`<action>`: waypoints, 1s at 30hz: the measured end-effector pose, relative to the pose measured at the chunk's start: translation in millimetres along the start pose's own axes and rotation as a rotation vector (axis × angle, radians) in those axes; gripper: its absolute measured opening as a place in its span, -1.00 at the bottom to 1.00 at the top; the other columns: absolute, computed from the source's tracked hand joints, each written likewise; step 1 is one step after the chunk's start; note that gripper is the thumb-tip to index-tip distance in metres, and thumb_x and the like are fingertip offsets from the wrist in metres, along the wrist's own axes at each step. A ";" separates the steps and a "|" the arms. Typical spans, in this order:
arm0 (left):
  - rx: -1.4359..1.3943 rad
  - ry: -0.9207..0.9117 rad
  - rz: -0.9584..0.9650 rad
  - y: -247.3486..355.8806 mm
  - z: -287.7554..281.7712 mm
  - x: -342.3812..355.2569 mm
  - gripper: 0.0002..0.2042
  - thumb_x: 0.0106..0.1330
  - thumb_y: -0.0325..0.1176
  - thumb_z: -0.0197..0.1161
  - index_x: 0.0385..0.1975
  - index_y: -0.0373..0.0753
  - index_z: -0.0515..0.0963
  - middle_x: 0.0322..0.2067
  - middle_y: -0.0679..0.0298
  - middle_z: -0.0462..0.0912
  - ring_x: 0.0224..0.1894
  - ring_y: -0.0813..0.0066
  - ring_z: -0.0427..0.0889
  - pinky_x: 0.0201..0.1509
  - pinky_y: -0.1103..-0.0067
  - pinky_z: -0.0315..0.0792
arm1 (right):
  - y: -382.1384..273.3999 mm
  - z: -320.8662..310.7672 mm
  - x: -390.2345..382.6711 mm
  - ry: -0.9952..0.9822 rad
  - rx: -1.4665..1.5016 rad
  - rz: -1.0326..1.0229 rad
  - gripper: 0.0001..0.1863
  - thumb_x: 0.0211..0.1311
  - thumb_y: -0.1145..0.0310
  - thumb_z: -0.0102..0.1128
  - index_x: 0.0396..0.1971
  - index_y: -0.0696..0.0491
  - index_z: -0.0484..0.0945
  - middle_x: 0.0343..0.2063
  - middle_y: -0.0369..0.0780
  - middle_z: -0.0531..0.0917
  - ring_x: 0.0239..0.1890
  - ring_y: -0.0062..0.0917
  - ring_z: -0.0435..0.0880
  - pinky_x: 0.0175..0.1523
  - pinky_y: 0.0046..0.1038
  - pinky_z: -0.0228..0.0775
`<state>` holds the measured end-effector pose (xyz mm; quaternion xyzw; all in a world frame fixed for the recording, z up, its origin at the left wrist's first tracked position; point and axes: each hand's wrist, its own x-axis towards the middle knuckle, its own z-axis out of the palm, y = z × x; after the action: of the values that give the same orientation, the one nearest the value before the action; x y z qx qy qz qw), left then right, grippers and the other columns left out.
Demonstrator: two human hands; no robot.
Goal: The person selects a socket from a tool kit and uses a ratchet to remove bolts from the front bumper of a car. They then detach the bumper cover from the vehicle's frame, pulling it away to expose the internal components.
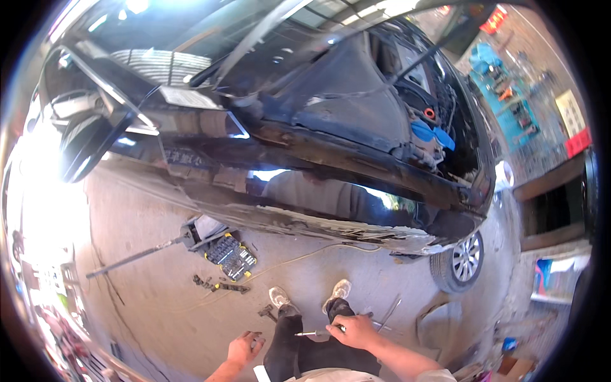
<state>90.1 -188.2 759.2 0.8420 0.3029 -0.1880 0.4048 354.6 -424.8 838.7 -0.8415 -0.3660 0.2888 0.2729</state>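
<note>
My right hand [358,332] is closed around the handle of a hand tool with a thin silvery shaft [310,333], held low in front of my thighs. The shaft points left; its tip is too small to tell its kind. Near my left thigh, my left hand [246,348] hangs with loosely bent fingers and nothing visible in it. Ahead of me is the side of a black car [299,184] with its bonnet raised. Along the lower edge of its front panel runs a rough, pale strip [407,237]. Both hands are apart from the car.
On the floor lie an opened socket set case [232,258], black parts [219,286] and a floor jack with a long handle [137,256]. A hose [299,256] crosses the concrete. A wheel [459,263] stands at the car's front end. Tools hang on a turquoise wall board [509,105].
</note>
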 end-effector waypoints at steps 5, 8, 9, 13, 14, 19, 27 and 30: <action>0.228 0.135 0.179 40.1 -88.5 60.5 -0.72 0.28 -0.22 0.27 -0.06 -0.16 0.61 -0.14 0.17 0.65 -0.15 0.12 0.67 -0.09 0.34 0.57 | 18.5 16.6 16.3 0.092 0.044 0.016 -0.68 0.20 0.07 0.28 -0.59 0.00 0.62 -0.72 -0.17 0.60 -0.63 -0.23 0.64 -0.52 -0.26 0.46; 0.290 0.323 0.351 105.0 -145.6 101.0 -0.73 0.20 -0.39 0.33 -0.09 -0.22 0.60 -0.12 0.08 0.63 -0.10 0.04 0.63 -0.04 0.32 0.54 | 33.6 24.1 28.7 0.147 0.121 0.016 -0.67 0.20 0.07 0.27 -0.59 0.00 0.61 -0.73 -0.17 0.60 -0.64 -0.24 0.64 -0.52 -0.27 0.45; 0.296 0.384 0.379 127.1 -161.7 113.8 -0.72 0.19 -0.43 0.32 -0.09 -0.24 0.60 -0.12 0.05 0.62 -0.08 0.02 0.62 -0.02 0.31 0.52 | 39.8 24.4 33.1 0.150 0.137 0.008 -0.67 0.20 0.07 0.27 -0.60 0.00 0.61 -0.73 -0.17 0.59 -0.65 -0.25 0.63 -0.53 -0.28 0.45; 0.373 0.662 0.620 219.7 -215.4 166.9 -0.72 0.20 -0.59 0.19 -0.06 -0.33 0.58 -0.10 -0.02 0.59 -0.05 0.00 0.60 0.03 0.34 0.47 | 70.0 29.5 48.8 0.193 0.200 0.032 -0.67 0.18 0.07 0.29 -0.61 0.00 0.60 -0.76 -0.19 0.57 -0.67 -0.25 0.61 -0.55 -0.28 0.42; 0.393 0.715 0.691 245.9 -225.0 180.5 -0.71 0.21 -0.63 0.14 -0.06 -0.35 0.58 -0.09 -0.04 0.59 -0.04 0.00 0.59 0.05 0.35 0.46 | 79.1 29.1 52.6 0.206 0.209 0.044 -0.67 0.17 0.07 0.29 -0.61 0.00 0.60 -0.76 -0.19 0.57 -0.68 -0.25 0.61 -0.56 -0.28 0.41; 0.509 0.821 0.853 326.5 -251.7 238.4 -0.77 0.32 -0.64 0.01 -0.08 -0.39 0.52 -0.05 -0.05 0.55 0.00 0.03 0.55 0.12 0.35 0.40 | 112.7 32.5 55.0 0.235 0.258 0.149 -0.71 0.12 0.11 0.33 -0.62 -0.01 0.60 -0.75 -0.18 0.57 -0.66 -0.23 0.60 -0.54 -0.25 0.42; 0.428 0.768 0.762 345.1 -244.8 280.5 -0.84 0.42 -0.55 -0.05 -0.19 -0.38 0.51 -0.17 0.05 0.60 -0.16 0.19 0.59 -0.03 0.47 0.44 | 143.6 35.0 54.6 0.086 0.269 0.286 -0.74 0.09 0.12 0.35 -0.60 -0.01 0.62 -0.68 -0.19 0.63 -0.56 -0.18 0.66 -0.41 -0.22 0.48; 0.308 0.787 0.568 343.1 -237.1 282.6 -0.81 0.44 -0.51 -0.07 -0.27 -0.37 0.53 -0.33 0.11 0.62 -0.32 0.32 0.57 -0.19 0.53 0.43 | 147.3 29.1 56.6 0.090 0.294 0.319 -0.73 0.11 0.11 0.33 -0.59 -0.01 0.63 -0.69 -0.18 0.63 -0.55 -0.18 0.66 -0.41 -0.23 0.49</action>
<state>545.0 -66.1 937.8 0.9481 0.1602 0.2184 0.1666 434.1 -459.7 703.8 -0.8519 -0.1696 0.3409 0.3595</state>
